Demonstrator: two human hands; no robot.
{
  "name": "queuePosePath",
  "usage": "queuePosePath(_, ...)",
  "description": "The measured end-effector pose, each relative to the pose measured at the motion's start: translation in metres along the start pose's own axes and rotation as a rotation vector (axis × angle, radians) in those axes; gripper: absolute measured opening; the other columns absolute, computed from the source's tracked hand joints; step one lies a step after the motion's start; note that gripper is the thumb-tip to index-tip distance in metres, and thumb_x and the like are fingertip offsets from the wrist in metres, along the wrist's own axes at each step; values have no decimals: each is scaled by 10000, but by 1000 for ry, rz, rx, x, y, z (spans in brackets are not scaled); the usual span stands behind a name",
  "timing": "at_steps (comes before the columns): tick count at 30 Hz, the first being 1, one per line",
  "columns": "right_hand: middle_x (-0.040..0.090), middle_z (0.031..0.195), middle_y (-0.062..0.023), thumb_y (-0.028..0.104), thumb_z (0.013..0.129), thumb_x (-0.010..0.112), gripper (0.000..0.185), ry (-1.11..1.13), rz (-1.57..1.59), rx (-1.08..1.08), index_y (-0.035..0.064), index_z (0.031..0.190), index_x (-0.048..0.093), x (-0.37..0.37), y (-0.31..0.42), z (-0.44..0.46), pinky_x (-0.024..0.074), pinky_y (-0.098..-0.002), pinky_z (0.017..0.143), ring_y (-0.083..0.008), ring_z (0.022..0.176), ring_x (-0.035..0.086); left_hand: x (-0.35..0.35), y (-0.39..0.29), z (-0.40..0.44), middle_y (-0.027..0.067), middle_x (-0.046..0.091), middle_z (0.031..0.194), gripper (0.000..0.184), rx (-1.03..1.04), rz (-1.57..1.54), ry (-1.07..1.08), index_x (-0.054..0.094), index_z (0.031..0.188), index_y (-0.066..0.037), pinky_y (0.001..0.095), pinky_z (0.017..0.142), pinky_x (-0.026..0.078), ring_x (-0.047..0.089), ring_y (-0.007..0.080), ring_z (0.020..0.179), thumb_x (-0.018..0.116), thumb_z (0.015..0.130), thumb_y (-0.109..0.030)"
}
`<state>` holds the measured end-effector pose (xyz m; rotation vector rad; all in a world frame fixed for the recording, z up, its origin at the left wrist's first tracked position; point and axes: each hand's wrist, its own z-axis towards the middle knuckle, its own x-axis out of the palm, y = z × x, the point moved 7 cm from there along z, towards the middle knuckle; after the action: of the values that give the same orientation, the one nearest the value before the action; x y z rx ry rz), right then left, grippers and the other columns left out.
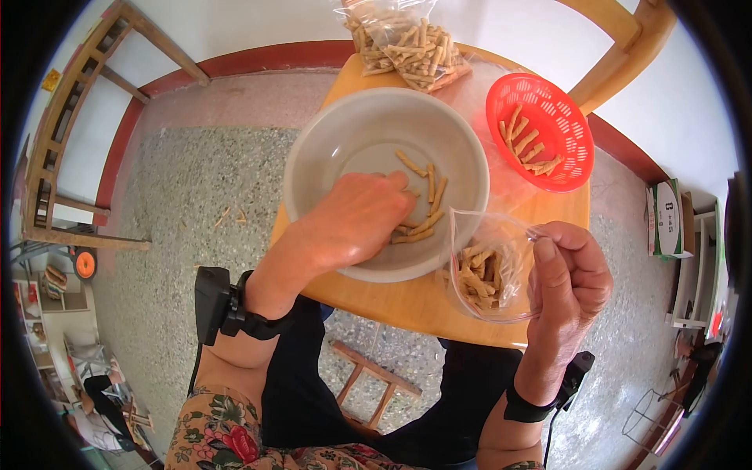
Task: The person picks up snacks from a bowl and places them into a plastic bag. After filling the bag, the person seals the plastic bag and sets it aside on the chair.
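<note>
Inside the grey basin (313,141), my left hand (360,213) is closed with its fingertips turned down and hidden. Beside it on the basin's bottom lie several tan root-like sticks (431,184). My right hand (565,270) pinches the rim of a clear plastic zip bag (513,301) between thumb and fingers. The bag's mouth gapes toward the basin, and a bundle of the same tan sticks (479,274) fills its lower part. It sits at the front right edge of the wooden chair seat (415,305).
A large clear bag of tan sticks (415,51) stands behind the basin. A red plastic basket (576,137) with a few sticks sits at the right. The wooden chair's backrest (627,55) rises behind it. Broken bits (229,215) lie on the speckled floor.
</note>
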<state>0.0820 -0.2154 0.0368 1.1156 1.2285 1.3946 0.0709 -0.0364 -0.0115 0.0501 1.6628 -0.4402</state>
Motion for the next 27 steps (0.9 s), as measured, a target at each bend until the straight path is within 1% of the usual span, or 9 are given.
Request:
queuePosePath(10,570,680,11,-10,791,557,80,-3,-4,21,-24,868,570,2,0,0,318,-129,523,3,579,441,0,3,1,130,514,759,128,-43,-102,-36,483,751,-10,385,620,417,509,331,733,524,641,40)
queuePosePath(12,572,680,10,-8,790,559,81,8,9,30,-26,869,570,1,0,0,326,-128,529,1,584,448,-12,7,0,120,534,774,221,-86,-231,-203,518,872,-12,324,590,433,537,274,690,517,665,67)
queuePosePath(13,574,681,8,-5,790,560,82,18,21,39,-27,869,569,1,0,0,333,-128,536,-1,589,455,-16,6,1,120,534,774,221,-85,-230,-204,518,872,-12,324,590,433,537,274,690,517,665,67)
queuePosePath(15,576,681,6,-2,790,562,83,7,13,44,-28,869,569,2,0,0,342,-129,544,-4,596,464,-42,4,-3,87,551,775,289,30,-472,-428,521,988,1,253,573,438,540,177,661,494,714,92)
queuePosePath(16,577,681,4,2,790,563,85,-3,6,50,-29,869,569,2,0,0,351,-130,552,-8,604,473,-46,3,-4,87,551,775,289,38,-467,-431,521,988,1,253,573,438,540,177,661,494,714,92)
queuePosePath(18,579,683,3,4,790,566,86,4,19,39,-30,869,570,3,0,0,359,-132,559,-11,613,480,-57,5,-11,72,546,763,302,111,-850,-518,515,1019,24,221,567,440,522,112,662,475,734,112)
queuePosePath(19,581,684,1,7,789,569,88,14,30,39,-31,869,570,3,0,0,367,-134,567,-15,623,488,-62,2,-14,72,546,763,302,119,-843,-522,515,1019,24,221,567,440,522,112,662,475,734,112)
queuePosePath(21,583,688,-2,6,789,570,89,29,29,43,-32,870,571,3,-1,0,368,-136,565,-15,626,489,-58,4,-16,20,557,793,190,27,-1355,-421,527,931,2,182,578,437,515,45,689,568,748,25)
queuePosePath(27,590,687,-7,0,791,568,86,60,25,65,-37,869,572,7,-1,0,375,-142,559,-17,620,490,-63,-8,-18,51,562,801,168,140,-1583,-328,518,884,-4,179,564,435,521,58,675,579,732,31)
